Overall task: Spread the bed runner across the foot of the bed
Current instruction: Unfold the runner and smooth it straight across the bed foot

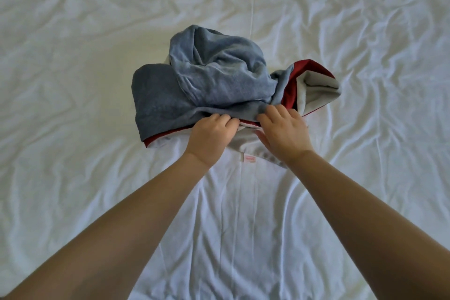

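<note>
Both forearms reach up from the bottom edge of my view, bare, converging toward the middle of the bed. My left hand (211, 136) has its fingers curled and tucked under the near edge of the bed runner (207, 85), clenched on the blue-grey fabric there. My right hand (283, 131) lies just beside it, palm down, fingertips pressed into the same near edge — I cannot tell whether it has actually pinched the cloth or only rests on it. I see the runner bunched in a crumpled heap at the centre of the white sheet (73, 80), not spread at all: blue-grey plush on top, a red layer (291, 90) showing at the right and along the lower left rim, and a pale grey lining folded out on the right side. A small pink label (249, 159) sits between my wrists, on white fabric near the heap's lower edge. I see wrinkles across the sheet on all sides.
</note>
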`<control>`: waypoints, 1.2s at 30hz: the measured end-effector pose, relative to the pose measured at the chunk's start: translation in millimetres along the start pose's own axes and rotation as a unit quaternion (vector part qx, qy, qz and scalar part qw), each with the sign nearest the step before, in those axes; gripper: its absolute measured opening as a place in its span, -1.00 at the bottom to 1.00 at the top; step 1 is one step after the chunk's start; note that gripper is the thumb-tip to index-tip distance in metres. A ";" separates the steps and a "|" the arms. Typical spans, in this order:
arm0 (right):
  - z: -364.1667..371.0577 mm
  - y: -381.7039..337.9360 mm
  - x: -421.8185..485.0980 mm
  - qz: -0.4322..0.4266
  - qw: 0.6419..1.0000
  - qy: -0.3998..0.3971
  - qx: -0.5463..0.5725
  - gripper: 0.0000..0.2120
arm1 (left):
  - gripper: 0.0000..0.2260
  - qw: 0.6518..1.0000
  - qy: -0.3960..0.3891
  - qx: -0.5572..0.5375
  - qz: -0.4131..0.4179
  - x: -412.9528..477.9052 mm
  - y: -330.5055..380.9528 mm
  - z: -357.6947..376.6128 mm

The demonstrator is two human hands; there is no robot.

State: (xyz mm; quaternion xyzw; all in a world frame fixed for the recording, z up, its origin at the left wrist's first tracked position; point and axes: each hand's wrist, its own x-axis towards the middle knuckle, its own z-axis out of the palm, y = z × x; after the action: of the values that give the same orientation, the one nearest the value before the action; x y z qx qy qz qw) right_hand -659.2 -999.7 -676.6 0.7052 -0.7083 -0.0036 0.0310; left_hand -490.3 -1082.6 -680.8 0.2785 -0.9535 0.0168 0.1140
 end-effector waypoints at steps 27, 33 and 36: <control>-24.7 -174.3 -99.6 -0.027 0.999 0.011 0.025 -0.91 | -0.78 0.988 -0.111 -0.028 0.107 -158.6 -33.5 -67.1; -23.7 -260.8 -101.6 -0.018 0.997 -0.058 0.043 -0.85 | -0.74 0.976 -0.172 0.016 0.133 -206.4 -72.8 -83.5; -25.0 -289.5 -97.4 0.002 0.993 -0.097 0.064 -0.71 | -0.72 0.975 -0.191 0.015 0.112 -225.3 -87.6 -88.2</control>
State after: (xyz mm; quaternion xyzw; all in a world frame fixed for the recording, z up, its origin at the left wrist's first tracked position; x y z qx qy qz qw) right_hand -368.4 -903.0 -669.6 0.7004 -0.7084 -0.0263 -0.0831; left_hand -240.5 -1029.3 -648.8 0.1692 -0.9826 -0.0098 -0.0766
